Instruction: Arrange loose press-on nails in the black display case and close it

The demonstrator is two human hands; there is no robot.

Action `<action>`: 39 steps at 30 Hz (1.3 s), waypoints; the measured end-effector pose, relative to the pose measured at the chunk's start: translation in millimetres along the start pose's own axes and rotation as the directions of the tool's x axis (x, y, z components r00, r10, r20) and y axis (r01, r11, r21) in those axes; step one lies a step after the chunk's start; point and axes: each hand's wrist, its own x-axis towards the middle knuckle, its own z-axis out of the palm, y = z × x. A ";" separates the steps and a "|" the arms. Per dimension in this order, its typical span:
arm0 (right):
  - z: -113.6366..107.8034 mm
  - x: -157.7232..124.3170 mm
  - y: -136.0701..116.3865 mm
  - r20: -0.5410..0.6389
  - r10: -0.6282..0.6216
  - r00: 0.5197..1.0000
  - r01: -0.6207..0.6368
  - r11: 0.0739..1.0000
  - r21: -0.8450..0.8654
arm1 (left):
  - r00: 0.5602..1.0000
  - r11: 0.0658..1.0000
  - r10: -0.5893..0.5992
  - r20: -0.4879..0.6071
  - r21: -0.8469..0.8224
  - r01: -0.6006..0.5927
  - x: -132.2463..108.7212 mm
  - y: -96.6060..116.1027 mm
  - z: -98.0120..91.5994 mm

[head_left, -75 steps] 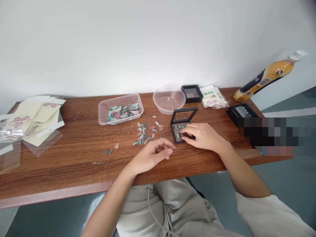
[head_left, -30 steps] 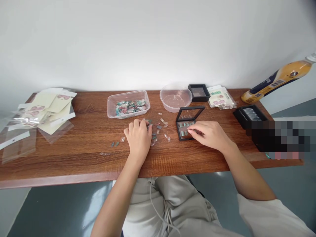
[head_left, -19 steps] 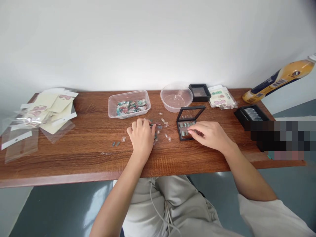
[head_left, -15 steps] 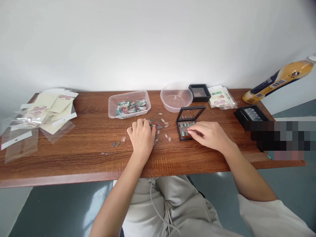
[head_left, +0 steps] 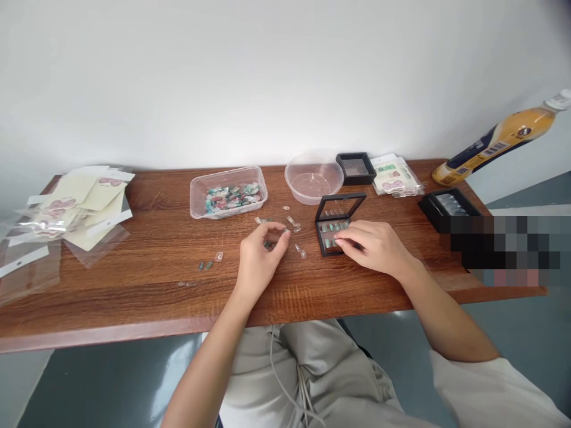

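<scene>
My left hand [head_left: 262,254] is raised just over the table, thumb and index finger pinching a small dark press-on nail [head_left: 286,230] at their tips. My right hand [head_left: 377,246] rests over the right side of a small black display case [head_left: 319,238], whose windowed lid [head_left: 341,205] stands up. Inside it lie short rows of glossy green press-on nails [head_left: 329,243]. Thumb and fingertips of that hand are closed together at the lower row; what they hold, if anything, is hidden. Loose nails and clear little pieces [head_left: 303,253] lie between my hands, some partly under the left one.
Behind stand a clear rectangular tub [head_left: 195,205] of colourful nails and a round clear bowl [head_left: 292,187]. Bagged cards [head_left: 84,193] pile up at left. At right are a black box [head_left: 355,168], packaged cards [head_left: 395,177], another black box [head_left: 450,205] and a tilted yellow bottle [head_left: 495,142].
My left hand has lifted from the loose pieces and turned, its thumb and index finger now pinched on a nail. My right hand stays at the case.
</scene>
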 end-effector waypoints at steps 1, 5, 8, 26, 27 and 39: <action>0.9 0.2 -2.1 -0.016 -0.002 1.000 0.003 1.000 0.018 | 0.998 0.995 -0.024 0.059 -0.093 0.029 -0.7 0.8 0.3; 7.0 2.3 -15.0 -0.136 -0.061 0.989 0.082 0.984 0.156 | 0.954 0.927 -0.054 0.295 -0.341 0.158 -4.6 6.8 2.7; 12.9 4.4 -24.7 -0.173 -0.139 0.975 0.172 0.965 0.196 | 0.911 0.891 -0.067 0.407 -0.386 0.238 -7.1 11.1 4.7; 25.3 1.6 -33.6 -0.155 -0.185 0.970 0.199 0.976 0.083 | 0.821 0.842 -0.036 0.569 -0.426 0.332 -6.6 7.2 10.8; 24.9 1.8 -33.5 -0.163 -0.191 0.968 0.205 0.976 0.073 | 0.819 0.836 -0.038 0.573 -0.430 0.340 -6.9 7.8 10.2; 21.7 4.1 -31.2 -0.153 -0.184 0.971 0.181 0.983 -0.031 | 0.792 0.822 0.006 0.610 -0.454 0.344 -9.4 4.9 1.0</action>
